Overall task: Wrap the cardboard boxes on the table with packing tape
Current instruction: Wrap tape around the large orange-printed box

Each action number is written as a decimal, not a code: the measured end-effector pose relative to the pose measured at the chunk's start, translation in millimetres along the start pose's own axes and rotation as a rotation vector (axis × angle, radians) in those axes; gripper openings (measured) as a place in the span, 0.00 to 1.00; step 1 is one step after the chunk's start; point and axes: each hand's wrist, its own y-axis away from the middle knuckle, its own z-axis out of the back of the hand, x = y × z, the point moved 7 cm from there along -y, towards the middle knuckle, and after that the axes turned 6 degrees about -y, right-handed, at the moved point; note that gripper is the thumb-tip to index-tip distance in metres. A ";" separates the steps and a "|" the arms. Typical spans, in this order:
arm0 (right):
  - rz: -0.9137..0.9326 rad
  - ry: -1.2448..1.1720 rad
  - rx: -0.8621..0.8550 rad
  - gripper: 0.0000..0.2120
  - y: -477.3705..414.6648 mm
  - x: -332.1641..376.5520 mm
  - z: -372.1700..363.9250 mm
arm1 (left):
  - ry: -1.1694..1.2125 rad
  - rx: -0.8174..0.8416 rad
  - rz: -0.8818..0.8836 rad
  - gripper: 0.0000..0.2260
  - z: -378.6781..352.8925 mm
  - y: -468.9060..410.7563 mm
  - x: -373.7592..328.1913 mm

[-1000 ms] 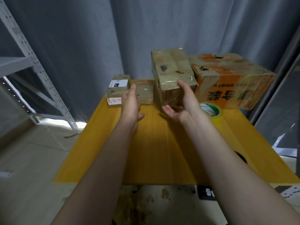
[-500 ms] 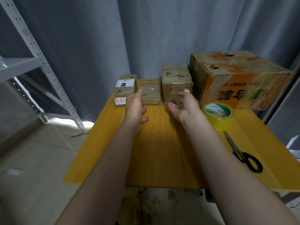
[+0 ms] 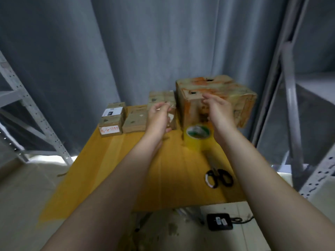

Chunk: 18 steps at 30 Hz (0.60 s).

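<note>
Fingers (image 3: 208,98) of your right hand (image 3: 220,113) spread, reaching at large orange-stained box (image 3: 226,91) at worktop (image 3: 117,160) rear; left hand (image 3: 158,116) fingers loosely curled before medium box (image 3: 161,98), contact unclear through blur. Tape roll (image 3: 197,137) sits just in front. Box likely stiff, slick where taped: grip opposite side walls, low.
</note>
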 end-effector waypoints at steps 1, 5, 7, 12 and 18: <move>0.045 0.033 -0.048 0.16 -6.3 6.8 15.3 | -0.040 -0.028 -0.011 0.11 -11.2 -5.6 -6.0; 0.012 0.323 -0.297 0.23 -47.0 6.4 81.0 | -0.209 -0.107 -0.010 0.14 -48.7 -30.9 -20.2; -0.057 0.323 -0.348 0.27 -67.6 -1.6 101.1 | -0.226 -0.087 -0.018 0.12 -65.2 -41.3 -24.0; -0.242 0.243 -0.392 0.34 -108.0 -22.3 114.3 | -0.214 -0.004 0.032 0.16 -98.2 -57.4 -19.7; -0.170 0.009 -0.398 0.24 -127.1 -29.2 108.9 | -0.096 0.069 0.021 0.30 -119.8 -63.9 -13.7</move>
